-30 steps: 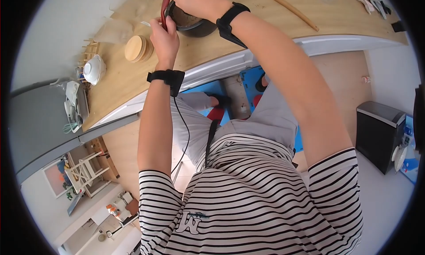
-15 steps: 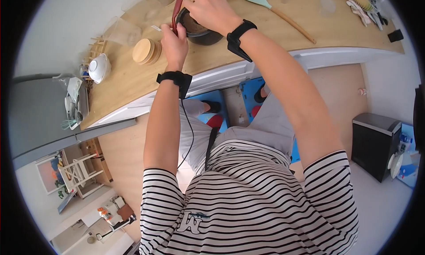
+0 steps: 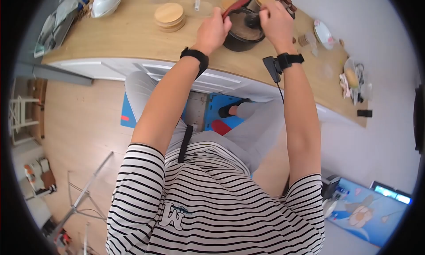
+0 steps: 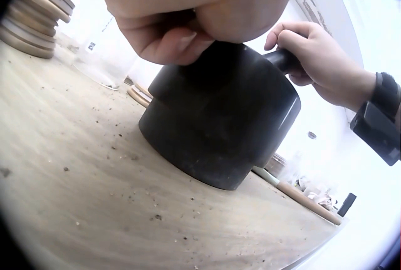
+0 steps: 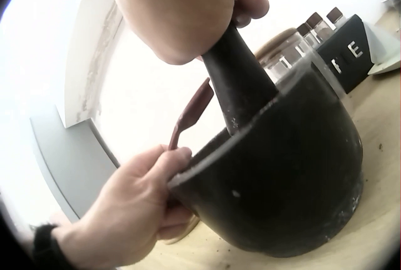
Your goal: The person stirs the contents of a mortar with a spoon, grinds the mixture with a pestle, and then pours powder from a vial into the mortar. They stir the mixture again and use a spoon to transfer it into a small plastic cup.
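Note:
On the wooden counter stands a black mortar (image 3: 239,44), with brownish, powdery contents (image 3: 244,28) inside. My left hand (image 3: 213,32) grips its near-left rim, also seen in the right wrist view, where the thumb of the left hand (image 5: 135,204) lies against a dark red utensil (image 5: 192,108). That utensil leans up over the rim. A black pestle (image 5: 238,82) stands tilted in the mortar (image 5: 282,176), its top gripped by my right hand (image 5: 182,7). In the left wrist view the right hand (image 4: 322,63) is beyond the mortar (image 4: 219,119); its contents are hidden there.
Left of the mortar are a wooden-lidded jar (image 3: 169,16) and a white bowl (image 3: 107,3). Small brown-capped bottles (image 3: 283,0) stand behind it. A patterned dish (image 3: 323,32) lies to the right. A wooden-handled tool (image 4: 307,201) and scattered crumbs lie on the counter.
The head view has swung, so the mortar and both hands appear farther right. The right hand now shows at the mortar's right side, with the pestle in view; the left hand stays at the rim.

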`<state>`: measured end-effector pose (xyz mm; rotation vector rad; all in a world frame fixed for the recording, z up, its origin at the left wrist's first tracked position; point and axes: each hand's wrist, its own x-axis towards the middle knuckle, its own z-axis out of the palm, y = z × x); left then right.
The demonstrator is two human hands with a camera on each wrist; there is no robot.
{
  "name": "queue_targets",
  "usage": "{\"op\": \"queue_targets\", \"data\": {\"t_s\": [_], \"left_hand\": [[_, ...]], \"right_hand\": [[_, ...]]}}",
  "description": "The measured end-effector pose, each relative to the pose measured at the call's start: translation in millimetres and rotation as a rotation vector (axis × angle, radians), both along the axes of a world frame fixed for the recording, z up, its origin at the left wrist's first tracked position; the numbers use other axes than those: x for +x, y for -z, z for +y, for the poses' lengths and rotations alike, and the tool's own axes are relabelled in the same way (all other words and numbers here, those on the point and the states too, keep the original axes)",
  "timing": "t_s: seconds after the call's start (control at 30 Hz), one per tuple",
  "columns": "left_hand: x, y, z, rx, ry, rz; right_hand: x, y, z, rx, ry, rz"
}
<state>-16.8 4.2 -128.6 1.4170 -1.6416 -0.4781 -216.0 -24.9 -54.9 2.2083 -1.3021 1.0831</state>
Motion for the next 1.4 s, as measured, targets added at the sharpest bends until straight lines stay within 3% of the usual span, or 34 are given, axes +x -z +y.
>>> {"op": "queue_targets", "data": {"t_s": [0.1,0.3,0.4,0.53,0.77,0.87,1.17,1.4], "left_hand": [[-0.4,-3.0,0.4,0.034,0.014,0.007],[1.0,-9.0,-0.1,0.069,0.049,0.046],[3.6,-4.7,-3.1,0.039,0.071,0.081],[7.3,-0.8,-8.2,0.032,0.125,0.076],[14.2,-3.9,-14.8,0.09,0.179,-0.025],[12.0,-5.4,-13.7,0.091,0.172,-0.014],[10.9,-6.6,-12.4,0.052,0.156,-0.007],[10.0,-9.5,-12.4,0.071,0.145,0.015]], "right_hand": [[-1.9,-15.1,-5.6,0.037,0.023,0.106],[14.6,-1.0,-0.4,0.171,0.066,0.21],[34.4,5.6,10.1,0.158,0.096,0.237],[43.7,7.7,15.3,0.078,-0.009,0.273],[10.2,-3.8,11.0,0.143,-0.054,0.113],[6.9,-10.6,16.9,0.203,-0.055,0.199],[42.0,1.6,24.9,0.169,0.018,0.207],[17.5,-23.6,6.6,0.322,0.047,0.105]]}}
